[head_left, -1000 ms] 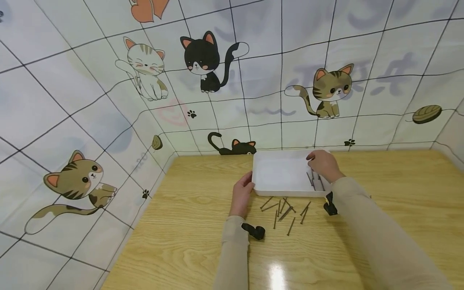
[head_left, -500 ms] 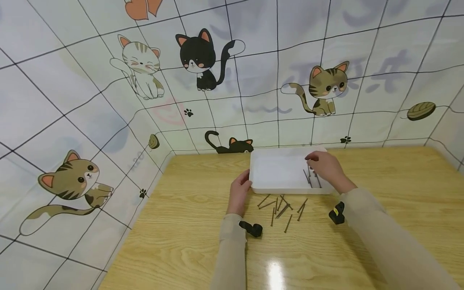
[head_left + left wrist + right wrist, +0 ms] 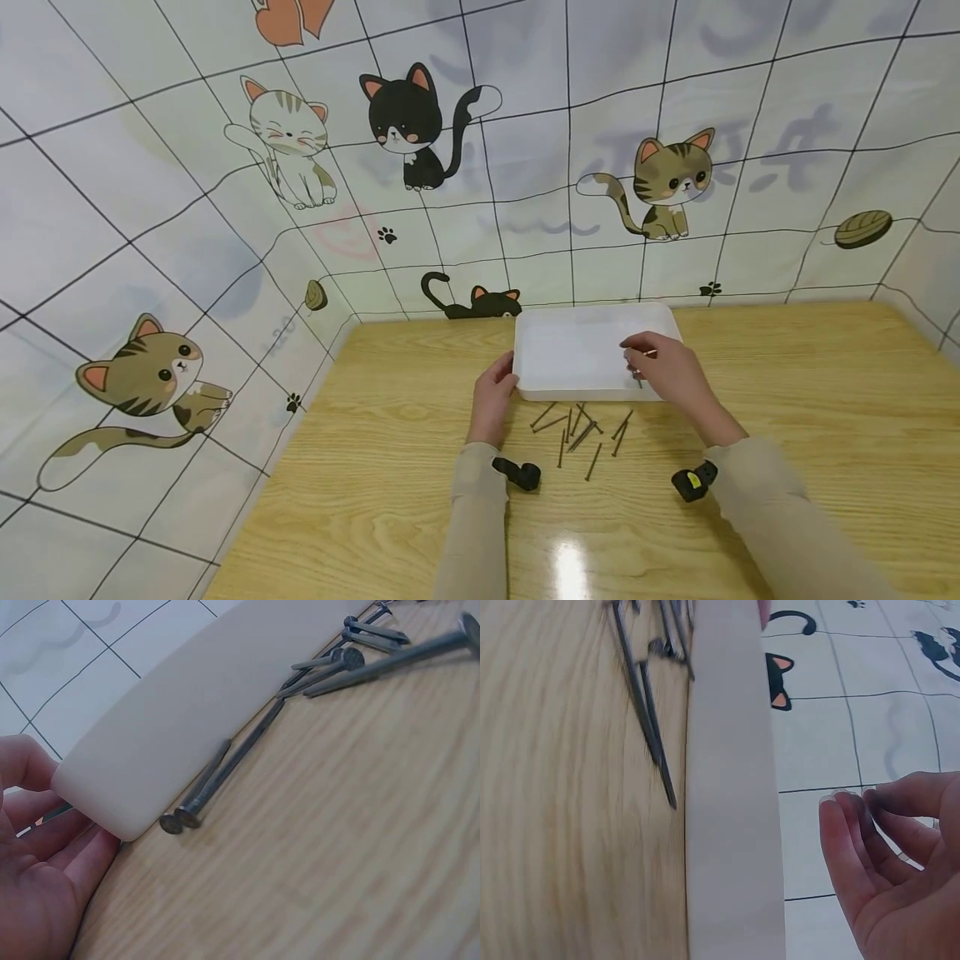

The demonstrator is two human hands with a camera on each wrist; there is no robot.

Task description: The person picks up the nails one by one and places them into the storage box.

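My left hand [image 3: 492, 398] grips the left end of a shallow white tray [image 3: 570, 393], with thumb and fingers at its corner in the left wrist view. Inside the tray's right part, my right hand [image 3: 667, 367] pinches a nail with its thumb and fingertips brought together. That nail is mostly hidden by the fingers. Close beneath, another nail [image 3: 639, 381] lies in the tray, partly covered by the hand. Several grey steel nails [image 3: 577, 429] lie scattered on the table along the tray's near side; two [image 3: 225, 780] sit right by its wall in the left wrist view.
The wood-grain table [image 3: 360, 500] reaches back to a wall covering [image 3: 540, 167] printed with cats and grid lines. The tray stands close to that wall. A small black camera [image 3: 517, 475] is strapped at the left wrist, another camera [image 3: 693, 482] at the right.
My right hand has come lower and nearer over the tray's right part and now covers most nails there. The left hand keeps its hold, and the loose nails on the table stay put.
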